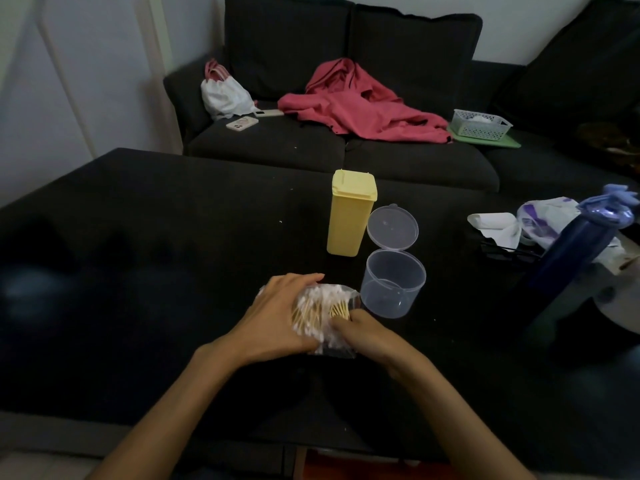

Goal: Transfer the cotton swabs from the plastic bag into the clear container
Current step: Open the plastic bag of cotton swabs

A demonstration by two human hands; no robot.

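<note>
Crinkled clear plastic fills the space between both hands: the plastic bag of cotton swabs lies on the dark surface right in front of the person. The left hand lies over the bag's left side with its fingers curved round the top edge, and the right hand grips the near right corner, fingers curled onto the plastic. Wooden stems inside run roughly from near left to far right, their white tips bunched at both ends. Just beyond the bag to the far right, touching or nearly so, stands the clear container, upright, with its hinged lid swung back and its mouth open. That puts it on the right hand's side, so I judge the swabs must travel a short way forward and right. Behind it stands a yellow box, closed.
</note>
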